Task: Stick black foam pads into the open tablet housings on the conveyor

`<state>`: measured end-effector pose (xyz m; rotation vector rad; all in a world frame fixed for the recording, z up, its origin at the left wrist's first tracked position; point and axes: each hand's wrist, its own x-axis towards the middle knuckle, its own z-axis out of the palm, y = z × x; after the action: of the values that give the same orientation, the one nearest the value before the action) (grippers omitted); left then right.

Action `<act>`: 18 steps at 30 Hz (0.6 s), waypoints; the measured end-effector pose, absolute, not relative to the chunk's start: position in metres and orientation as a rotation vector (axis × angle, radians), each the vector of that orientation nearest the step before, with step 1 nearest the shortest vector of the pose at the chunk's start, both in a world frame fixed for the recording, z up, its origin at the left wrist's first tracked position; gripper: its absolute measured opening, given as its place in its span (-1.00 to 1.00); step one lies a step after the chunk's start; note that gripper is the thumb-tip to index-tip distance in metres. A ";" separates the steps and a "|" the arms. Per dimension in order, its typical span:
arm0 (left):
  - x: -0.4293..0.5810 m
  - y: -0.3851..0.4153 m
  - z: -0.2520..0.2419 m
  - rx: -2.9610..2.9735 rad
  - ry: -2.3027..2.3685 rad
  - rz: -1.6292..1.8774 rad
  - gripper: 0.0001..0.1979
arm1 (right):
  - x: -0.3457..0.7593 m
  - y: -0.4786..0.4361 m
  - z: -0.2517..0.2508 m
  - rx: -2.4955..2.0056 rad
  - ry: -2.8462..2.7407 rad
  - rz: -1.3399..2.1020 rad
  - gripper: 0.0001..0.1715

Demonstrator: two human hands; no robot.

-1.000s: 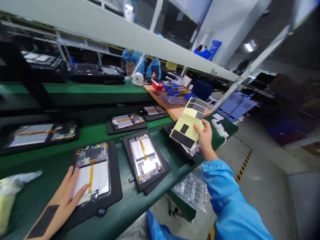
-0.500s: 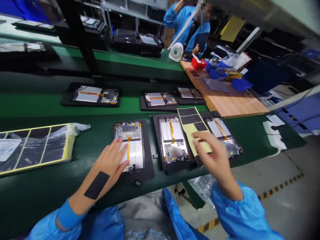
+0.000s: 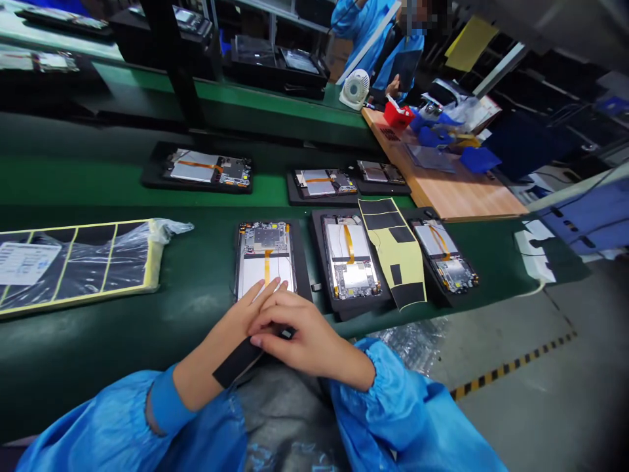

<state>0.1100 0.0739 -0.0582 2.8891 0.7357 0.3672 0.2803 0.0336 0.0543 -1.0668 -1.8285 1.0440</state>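
My left hand (image 3: 230,337) lies with fingers stretched over the lower end of an opened tablet (image 3: 265,237), whose white battery and orange ribbon cable show. A black adhesive patch (image 3: 236,364) sticks to the back of that hand, near the wrist. Crossing over it, my right hand (image 3: 299,331) pinches the patch's upper edge between thumb and finger. To the right, a yellow backing sheet (image 3: 407,261) with several black patches rests between a second opened tablet (image 3: 348,255) and a third (image 3: 445,255).
A plastic-wrapped stack of black patch sheets (image 3: 83,269) lies at left. Further opened tablets (image 3: 206,169) sit on black foam pads at the back. A wooden board (image 3: 457,193), a white fan (image 3: 354,88) and a co-worker in blue (image 3: 383,52) are beyond; a white power strip (image 3: 533,259) is at right.
My right hand has left the yellow sheet and moved left onto the patch on my left hand. My left hand has shifted right and nearer the tablet's lower end. The view has turned slightly.
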 end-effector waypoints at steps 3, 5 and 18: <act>0.106 0.071 -0.054 2.903 0.690 0.357 -0.35 | 0.277 0.027 0.060 -1.091 -1.883 1.013 -0.90; 0.101 0.071 -0.046 2.915 0.637 0.339 -0.38 | 0.275 0.021 0.062 -1.098 -1.920 0.990 -0.88; 0.078 0.060 -0.033 2.809 0.713 0.532 -0.58 | 0.290 -0.023 0.045 -1.101 -1.361 0.776 -0.82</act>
<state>0.0777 0.0601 -0.0331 2.8090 0.7133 0.5321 0.2904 -0.0230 0.0452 -1.1009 -1.3615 0.7762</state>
